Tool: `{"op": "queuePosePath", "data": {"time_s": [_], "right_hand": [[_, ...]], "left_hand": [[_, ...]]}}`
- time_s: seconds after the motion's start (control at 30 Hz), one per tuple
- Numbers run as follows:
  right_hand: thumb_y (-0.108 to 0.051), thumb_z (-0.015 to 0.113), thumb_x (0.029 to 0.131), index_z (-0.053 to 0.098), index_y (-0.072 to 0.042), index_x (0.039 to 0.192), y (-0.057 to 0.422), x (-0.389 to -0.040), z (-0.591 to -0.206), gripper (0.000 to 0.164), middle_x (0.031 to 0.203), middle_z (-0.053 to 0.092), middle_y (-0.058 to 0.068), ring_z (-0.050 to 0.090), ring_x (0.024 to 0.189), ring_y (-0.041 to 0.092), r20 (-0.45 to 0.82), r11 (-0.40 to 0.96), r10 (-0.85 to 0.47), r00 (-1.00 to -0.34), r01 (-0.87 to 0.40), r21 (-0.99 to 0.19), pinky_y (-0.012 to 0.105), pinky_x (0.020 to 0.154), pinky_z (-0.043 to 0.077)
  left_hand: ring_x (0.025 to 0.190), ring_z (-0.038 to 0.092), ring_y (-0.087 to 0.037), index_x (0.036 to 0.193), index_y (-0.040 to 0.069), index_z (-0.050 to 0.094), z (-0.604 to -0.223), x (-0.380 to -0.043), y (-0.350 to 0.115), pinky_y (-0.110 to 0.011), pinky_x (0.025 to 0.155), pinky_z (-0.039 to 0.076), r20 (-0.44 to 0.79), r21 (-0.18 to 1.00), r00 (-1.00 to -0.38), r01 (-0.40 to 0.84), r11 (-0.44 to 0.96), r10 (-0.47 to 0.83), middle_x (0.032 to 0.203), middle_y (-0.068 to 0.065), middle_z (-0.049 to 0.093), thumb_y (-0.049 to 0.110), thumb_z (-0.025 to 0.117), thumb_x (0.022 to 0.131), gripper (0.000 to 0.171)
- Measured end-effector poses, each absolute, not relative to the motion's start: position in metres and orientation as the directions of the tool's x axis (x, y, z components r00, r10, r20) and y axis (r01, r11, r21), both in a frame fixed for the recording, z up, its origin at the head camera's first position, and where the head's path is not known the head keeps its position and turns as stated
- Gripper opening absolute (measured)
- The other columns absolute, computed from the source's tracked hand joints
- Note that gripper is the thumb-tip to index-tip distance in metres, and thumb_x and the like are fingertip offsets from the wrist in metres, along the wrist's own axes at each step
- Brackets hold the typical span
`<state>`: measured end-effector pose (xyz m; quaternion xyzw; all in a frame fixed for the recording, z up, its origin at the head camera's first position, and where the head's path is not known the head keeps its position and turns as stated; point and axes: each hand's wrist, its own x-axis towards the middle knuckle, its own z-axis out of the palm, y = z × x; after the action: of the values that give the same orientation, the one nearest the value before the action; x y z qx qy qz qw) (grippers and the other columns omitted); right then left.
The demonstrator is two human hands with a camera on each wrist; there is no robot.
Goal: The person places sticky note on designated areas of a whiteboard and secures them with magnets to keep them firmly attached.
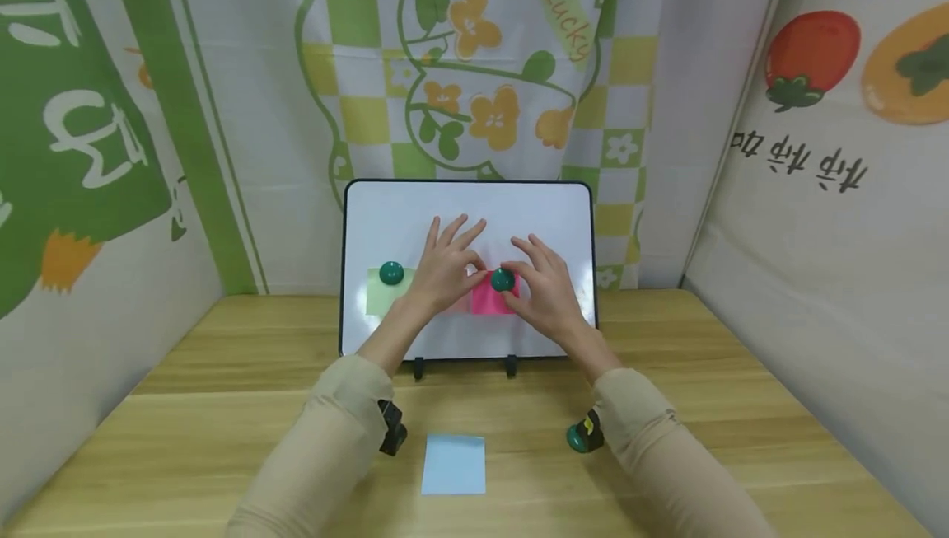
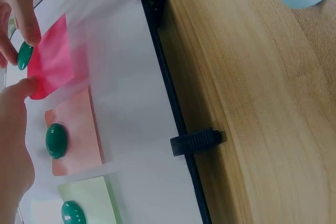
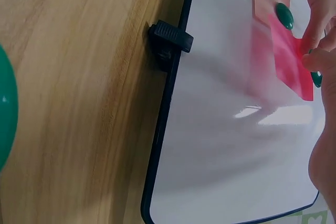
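A bright pink sticky note (image 1: 485,301) lies against the white board (image 1: 467,200), its lower edge tilted out from the surface in the wrist views. My left hand (image 1: 442,273) pinches the note's upper left corner between thumb and forefinger, the other fingers spread. With thumb and forefinger, my right hand (image 1: 550,289) holds a round green magnet (image 1: 502,279) over the note's upper part. Left of it, a salmon sticky note (image 2: 79,135) is under another green magnet (image 2: 56,140); my left hand mostly hides them in the head view.
A light green note (image 1: 381,299) with its magnet (image 1: 391,273) hangs at the board's left. Black feet (image 1: 511,366) support the board on the wooden table (image 1: 282,357). A light blue note (image 1: 454,465) lies in front, and a green magnet (image 1: 577,438) sits near my right sleeve.
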<state>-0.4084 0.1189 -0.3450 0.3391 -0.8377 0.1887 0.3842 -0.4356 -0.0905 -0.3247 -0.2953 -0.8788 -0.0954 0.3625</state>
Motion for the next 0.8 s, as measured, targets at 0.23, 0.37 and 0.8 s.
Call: {"op": "queuePosePath", "data": {"time_s": [0.23, 0.37, 0.8], "right_hand": [[-0.018, 0.083, 0.079, 0.071, -0.006, 0.113, 0.114, -0.414, -0.348, 0.038, 0.147, 0.051, 0.015, 0.036, 0.145, 0.037, 0.74, 0.739, -0.388, -0.549, -0.665, -0.106, 0.058, 0.116, 0.031], [-0.017, 0.083, 0.079, 0.071, -0.006, 0.114, 0.112, -0.42, -0.348, 0.038, 0.146, 0.052, 0.015, 0.036, 0.144, 0.037, 0.744, 0.73, -0.393, -0.54, -0.675, -0.104, 0.058, 0.116, 0.031], [-0.017, 0.082, 0.08, 0.071, -0.007, 0.115, 0.107, -0.426, -0.346, 0.038, 0.146, 0.052, 0.014, 0.036, 0.145, 0.037, 0.711, 0.761, -0.371, -0.597, -0.635, -0.135, 0.058, 0.116, 0.031]], "left_hand": [[0.149, 0.03, -0.03, 0.084, 0.017, 0.078, -0.329, -0.441, -0.092, -0.06, 0.123, 0.011, 0.661, -0.061, -0.605, 0.546, 0.836, 0.443, 0.154, -0.004, 0.047, 0.031, 0.077, 0.087, 0.014], [0.15, 0.027, -0.03, 0.087, 0.016, 0.079, -0.329, -0.443, -0.095, -0.058, 0.124, 0.007, 0.653, -0.036, -0.631, 0.527, 0.849, 0.419, 0.156, -0.004, 0.044, 0.029, 0.075, 0.088, 0.014], [0.149, 0.03, -0.031, 0.088, 0.018, 0.078, -0.329, -0.448, -0.09, -0.059, 0.123, 0.01, 0.662, -0.088, -0.604, 0.525, 0.846, 0.444, 0.154, -0.003, 0.046, 0.031, 0.075, 0.088, 0.013]]}}
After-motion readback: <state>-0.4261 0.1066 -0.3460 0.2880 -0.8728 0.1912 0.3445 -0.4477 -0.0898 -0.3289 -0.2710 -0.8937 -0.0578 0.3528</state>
